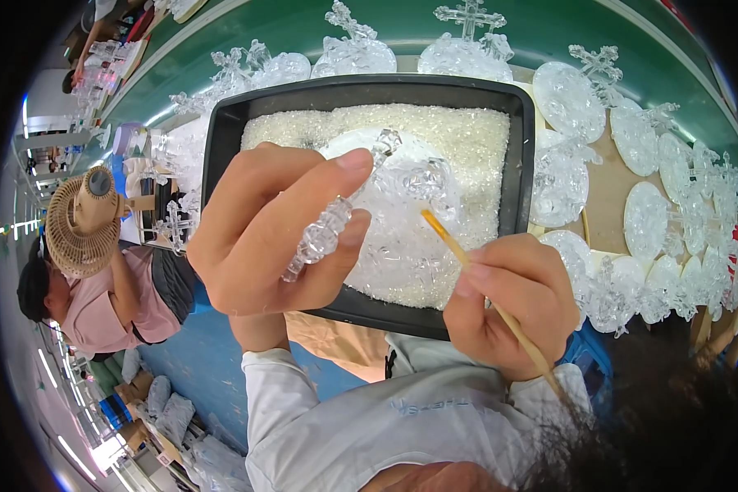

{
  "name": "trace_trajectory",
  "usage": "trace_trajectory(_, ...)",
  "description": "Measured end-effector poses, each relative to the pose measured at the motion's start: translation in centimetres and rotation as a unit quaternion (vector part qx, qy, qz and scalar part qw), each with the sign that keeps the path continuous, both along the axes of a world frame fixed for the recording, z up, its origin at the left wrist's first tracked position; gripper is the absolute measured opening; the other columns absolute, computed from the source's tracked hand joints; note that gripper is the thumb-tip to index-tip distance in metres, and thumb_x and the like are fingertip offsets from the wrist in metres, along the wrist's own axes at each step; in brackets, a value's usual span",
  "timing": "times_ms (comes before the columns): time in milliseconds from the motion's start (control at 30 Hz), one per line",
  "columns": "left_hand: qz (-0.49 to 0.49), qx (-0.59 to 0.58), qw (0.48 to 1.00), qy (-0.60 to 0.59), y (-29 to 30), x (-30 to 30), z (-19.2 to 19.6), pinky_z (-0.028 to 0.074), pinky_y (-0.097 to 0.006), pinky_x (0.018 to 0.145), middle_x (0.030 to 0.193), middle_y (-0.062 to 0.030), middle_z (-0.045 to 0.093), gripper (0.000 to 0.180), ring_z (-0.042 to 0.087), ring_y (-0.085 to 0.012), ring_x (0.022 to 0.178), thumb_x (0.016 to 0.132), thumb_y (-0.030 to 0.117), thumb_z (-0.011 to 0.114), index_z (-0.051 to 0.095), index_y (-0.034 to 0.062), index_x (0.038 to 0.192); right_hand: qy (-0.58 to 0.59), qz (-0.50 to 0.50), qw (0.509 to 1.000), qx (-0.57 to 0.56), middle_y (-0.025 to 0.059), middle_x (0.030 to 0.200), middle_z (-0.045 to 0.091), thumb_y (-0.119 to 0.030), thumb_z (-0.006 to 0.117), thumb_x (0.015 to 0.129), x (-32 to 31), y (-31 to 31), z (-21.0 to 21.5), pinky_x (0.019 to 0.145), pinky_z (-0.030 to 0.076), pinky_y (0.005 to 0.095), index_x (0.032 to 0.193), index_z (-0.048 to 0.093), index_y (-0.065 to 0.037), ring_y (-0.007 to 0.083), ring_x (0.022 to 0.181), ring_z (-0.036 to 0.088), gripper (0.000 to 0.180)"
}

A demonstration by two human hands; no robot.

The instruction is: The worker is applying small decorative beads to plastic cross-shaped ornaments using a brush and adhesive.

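Observation:
Closed round a clear, faceted plastic piece (pixel 324 232) is my left hand (pixel 275 225), raised over a black tray (pixel 521 156). The piece looks like an ornate cross; my fingers hide part of it. My right hand (pixel 512 303) pinches a thin wooden-handled brush (pixel 510 324). Its yellowish tip is near the clear piece, apart from my left fingers. White, glittering granules (pixel 476 139) fill the tray. Below my hands a round clear ornament base (pixel 394 238) with molded relief lies on the granules, partly covered by my left hand.
Clear round ornaments with crosses (pixel 570 102) stand along the tray's far and right sides on a green table (pixel 410 20). More crowd the right end. At left are a beige fan (pixel 82 221) and a person in a pink top (pixel 127 299). Another person's arm shows at upper left.

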State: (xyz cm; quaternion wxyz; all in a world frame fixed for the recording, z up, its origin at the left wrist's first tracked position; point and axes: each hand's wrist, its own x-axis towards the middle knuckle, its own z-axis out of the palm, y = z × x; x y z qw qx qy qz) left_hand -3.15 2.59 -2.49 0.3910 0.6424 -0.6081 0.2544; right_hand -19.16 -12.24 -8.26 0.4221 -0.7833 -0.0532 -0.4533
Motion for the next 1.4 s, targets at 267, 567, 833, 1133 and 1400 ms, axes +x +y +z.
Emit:
trace_trajectory(267, 0.004, -0.005, 1.0, -0.006, -0.1, 0.0, 0.1, 0.044, -0.027, 0.051, 0.078, -0.0135, 0.063, 0.049, 0.056, -0.0195, 0.06, 0.053, -0.006, 0.074, 0.07, -0.0055, 0.102, 0.006, 0.024, 1.0, 0.013, 0.0162, 0.081, 0.061, -0.006, 0.068, 0.079, -0.3, -0.2, -0.2, 0.048, 0.045, 0.0292, 0.093, 0.059, -0.001, 0.0227, 0.059, 0.058, 0.017)
trace_trajectory(567, 0.01, 0.009, 1.0, -0.002, 0.0, 0.0, 0.2, 0.044, -0.027, 0.051, 0.078, -0.0136, 0.063, 0.048, 0.057, -0.0198, 0.06, 0.053, -0.006, 0.074, 0.07, -0.0057, 0.101, -0.025, 0.03, 0.998, 0.052, 0.0158, 0.081, 0.061, 0.002, 0.065, 0.074, -0.5, 0.2, -0.5, 0.05, 0.047, 0.0291, 0.089, 0.059, -0.002, 0.0227, 0.06, 0.059, 0.017)
trace_trajectory(833, 0.007, 0.014, 1.0, -0.002, 0.0, -0.1, 0.3, 0.043, -0.026, 0.05, 0.078, -0.0131, 0.063, 0.05, 0.057, -0.0196, 0.06, 0.053, -0.006, 0.075, 0.07, -0.0058, 0.103, 0.021, 0.043, 0.999, 0.02, 0.0142, 0.086, 0.061, 0.005, 0.074, 0.063, -0.5, -0.1, 0.4, 0.052, 0.051, 0.032, 0.097, 0.063, -0.003, 0.0262, 0.065, 0.063, 0.037)
trace_trajectory(1133, 0.009, 0.017, 1.0, -0.003, 0.2, -0.1, 0.2, 0.042, -0.027, 0.049, 0.078, -0.0133, 0.063, 0.049, 0.056, -0.0198, 0.06, 0.053, -0.005, 0.075, 0.07, -0.0061, 0.102, -0.007, 0.065, 0.996, 0.057, 0.0135, 0.082, 0.062, 0.005, 0.073, 0.063, 0.2, 0.1, -0.1, 0.051, 0.051, 0.0311, 0.093, 0.063, -0.003, 0.0256, 0.06, 0.063, 0.033)
trace_trajectory(1400, -0.001, 0.014, 1.0, -0.003, 0.1, 0.0, 0.2, 0.041, -0.027, 0.049, 0.078, -0.0134, 0.063, 0.049, 0.055, -0.0199, 0.06, 0.053, -0.006, 0.074, 0.07, -0.006, 0.102, -0.025, 0.078, 0.994, 0.07, 0.013, 0.078, 0.063, 0.007, 0.07, 0.06, 0.4, 0.1, -0.2, 0.049, 0.05, 0.0292, 0.088, 0.063, -0.001, 0.0241, 0.058, 0.062, 0.029)
